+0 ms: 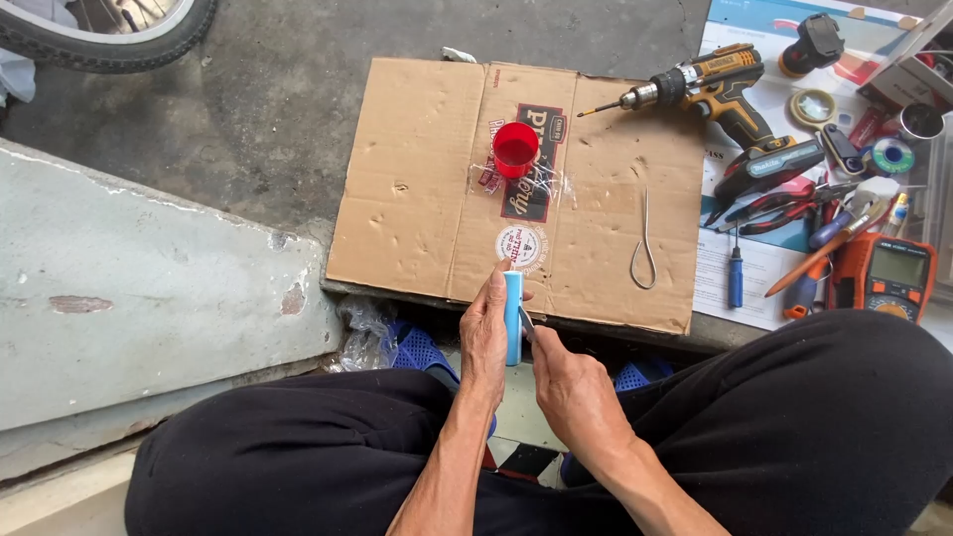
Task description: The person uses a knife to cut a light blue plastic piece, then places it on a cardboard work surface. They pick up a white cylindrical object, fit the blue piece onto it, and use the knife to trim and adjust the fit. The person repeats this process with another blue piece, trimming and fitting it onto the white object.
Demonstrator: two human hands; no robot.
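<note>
- Blue cylinder point(512, 318): smooth, plastic-looking tube with a pale cap end; held upright, long axis pointing away from the body toward the cardboard sheet point(516, 189).
- Left hand point(483, 337): fingers wrapped round the cylinder from its left side, thumb up along the tube. Closed firmly on it.
- Right hand point(576, 397): just right of the cylinder and slightly nearer the body, closed on a thin metal tool point(526, 324). Tool's tip meets the cylinder's right flank, slanting up and leftward from the fist. Blade or pick, cannot tell; too small.
- Key relation: cylinder lies immediately left of and ahead of the right-hand grip, touching the tool tip. The left hand is the nearer one, already holding it.
- Beyond the grip: flat corrugated cardboard, dented, with a printed label; on it a red translucent cup point(515, 149) straight ahead and a bent wire loop point(645, 248) ahead to the right.
- Far right of the grip: cordless drill point(710, 89) in yellow and black, pliers point(784, 208), blue-handled screwdriver point(735, 273), orange multimeter point(888, 273), solder spool point(891, 156).
- Left of the grip: worn concrete slab point(149, 288). Far ahead-left: bicycle tyre point(109, 35).
- Below the hands: the person's black trousers point(794, 427).
</note>
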